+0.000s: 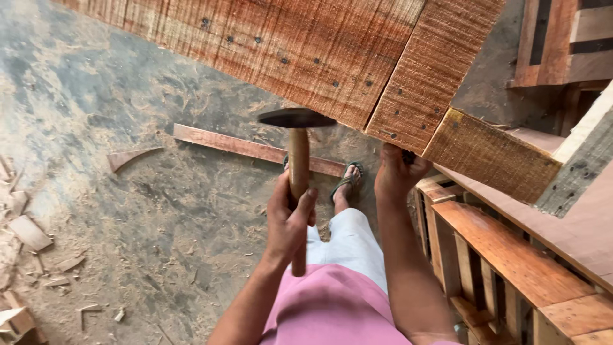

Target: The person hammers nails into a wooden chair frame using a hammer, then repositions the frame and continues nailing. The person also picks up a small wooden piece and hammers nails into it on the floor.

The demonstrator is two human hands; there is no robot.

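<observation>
My left hand [288, 220] grips the wooden handle of a hammer [297, 163], held upright with its dark metal head just below the edge of a large reddish board [287, 45] studded with nails. My right hand [397, 171] is raised against the underside of that board, near the seam with a second plank [431, 70]. Whether it holds anything small is hidden. My foot in a green sandal [348, 179] stands on the floor below.
A dusty concrete floor [96, 128] carries sawdust, a long wooden strip [246, 148], a curved offcut [131, 156] and scraps at the left [29, 233]. At the right stand a slatted wooden frame [504, 262] and stacked timber [562, 45].
</observation>
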